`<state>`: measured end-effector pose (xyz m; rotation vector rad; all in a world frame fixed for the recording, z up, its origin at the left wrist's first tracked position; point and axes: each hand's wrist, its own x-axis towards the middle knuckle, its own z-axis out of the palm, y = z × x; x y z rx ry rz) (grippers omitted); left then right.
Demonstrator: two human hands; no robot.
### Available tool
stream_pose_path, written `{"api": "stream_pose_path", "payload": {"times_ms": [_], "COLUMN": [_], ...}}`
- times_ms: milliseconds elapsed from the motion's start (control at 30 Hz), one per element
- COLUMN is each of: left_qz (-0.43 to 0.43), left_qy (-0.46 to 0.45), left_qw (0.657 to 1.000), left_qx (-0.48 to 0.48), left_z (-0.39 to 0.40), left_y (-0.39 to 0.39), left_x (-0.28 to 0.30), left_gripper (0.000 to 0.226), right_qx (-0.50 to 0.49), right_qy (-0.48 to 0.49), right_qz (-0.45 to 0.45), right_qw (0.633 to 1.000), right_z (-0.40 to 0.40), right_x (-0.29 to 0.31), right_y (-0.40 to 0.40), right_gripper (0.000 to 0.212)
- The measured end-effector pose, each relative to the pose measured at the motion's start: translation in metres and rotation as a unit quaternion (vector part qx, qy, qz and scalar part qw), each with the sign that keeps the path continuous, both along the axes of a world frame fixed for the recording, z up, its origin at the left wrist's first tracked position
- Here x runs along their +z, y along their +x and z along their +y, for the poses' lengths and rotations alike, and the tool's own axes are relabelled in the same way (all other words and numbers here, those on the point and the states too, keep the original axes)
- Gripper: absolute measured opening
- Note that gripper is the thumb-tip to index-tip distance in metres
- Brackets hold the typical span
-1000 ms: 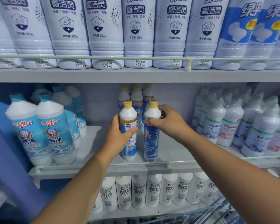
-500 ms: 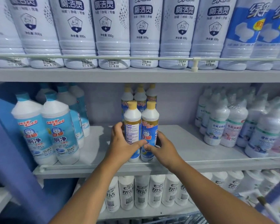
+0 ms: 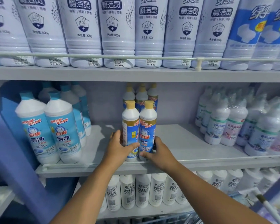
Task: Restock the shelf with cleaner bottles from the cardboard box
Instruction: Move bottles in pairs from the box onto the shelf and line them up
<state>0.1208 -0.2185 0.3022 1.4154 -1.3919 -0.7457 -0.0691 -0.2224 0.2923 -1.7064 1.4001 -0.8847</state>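
Two slim white cleaner bottles with yellow caps stand side by side at the front of the middle shelf. My left hand grips the lower body of the left bottle, thumb across its front. My right hand grips the base of the right bottle, whose blue label faces me. Several more bottles of the same kind stand in rows right behind them. The cardboard box is out of view.
Big blue-capped bottles fill the shelf's left end, shrink-wrapped white bottles its right. A thin rail runs along the shelf's front edge. Tall white bottles line the shelf above, smaller ones the shelf below.
Both hands slid down from the bottles' upper parts to their lower bodies. The two bottles now stand upright and together at the shelf front, the right one's label turned forward.
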Motion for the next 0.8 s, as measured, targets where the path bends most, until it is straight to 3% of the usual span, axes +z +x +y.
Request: {"api": "stream_pose_path", "payload": {"times_ms": [233,433,800], "left_qz": [0.071,0.024,0.017], "left_qy": [0.014,0.013,0.008], "left_qw": [0.996,0.999,1.0], "left_qx": [-0.058,-0.022,-0.014], "left_z": [0.001,-0.002,-0.012], "left_y": [0.013,0.002,-0.051], "left_x": [-0.008,-0.02,-0.018], "left_gripper": [0.045,0.059,0.041], "right_qx": [-0.027,-0.014,-0.067], "right_qy": [-0.004,-0.006,-0.017], "right_qz": [0.029,0.042,0.059], "right_qw": [0.999,0.999,0.996], "right_z": [-0.005,-0.005,-0.007], "right_x": [0.001,0.005,0.012], "right_y": [0.003,-0.005,-0.045], "right_gripper": [0.055,0.05,0.046]}}
